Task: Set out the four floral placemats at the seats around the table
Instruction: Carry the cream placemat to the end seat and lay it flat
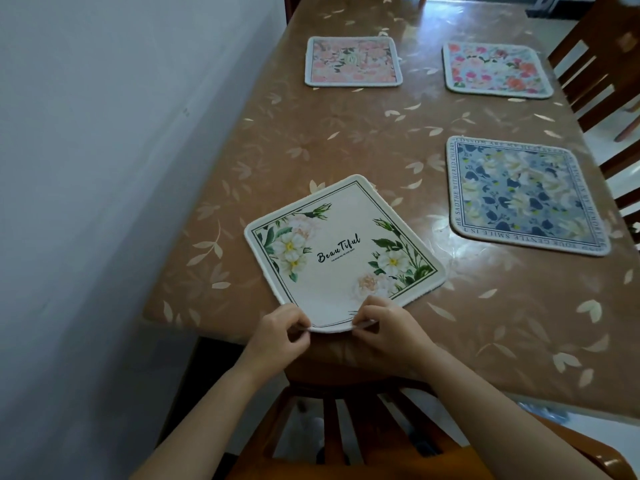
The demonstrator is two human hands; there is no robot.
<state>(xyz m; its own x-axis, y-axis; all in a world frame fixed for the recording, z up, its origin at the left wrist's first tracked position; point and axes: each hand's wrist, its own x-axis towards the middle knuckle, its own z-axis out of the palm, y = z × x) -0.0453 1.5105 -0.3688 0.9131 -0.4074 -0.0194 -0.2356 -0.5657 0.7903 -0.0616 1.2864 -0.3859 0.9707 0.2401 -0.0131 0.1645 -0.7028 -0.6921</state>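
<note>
The left hand (282,336) and right hand (388,332) pinch the near corner of the white placemat (343,251), which lies askew and seemingly overhangs the worktop (381,133) edge. Released crooked, it could slip toward the chair (346,410).

— What lies on the table (346,140)?
— Four mats. The near-left placemat (343,251) lies askew, one corner at the near edge, right behind a chair (346,427). The near-right placemat (526,195) lies along the right edge. Behind it is the far-right placemat (497,71), and the far-left placemat (353,62) lies to the left of that.
</note>
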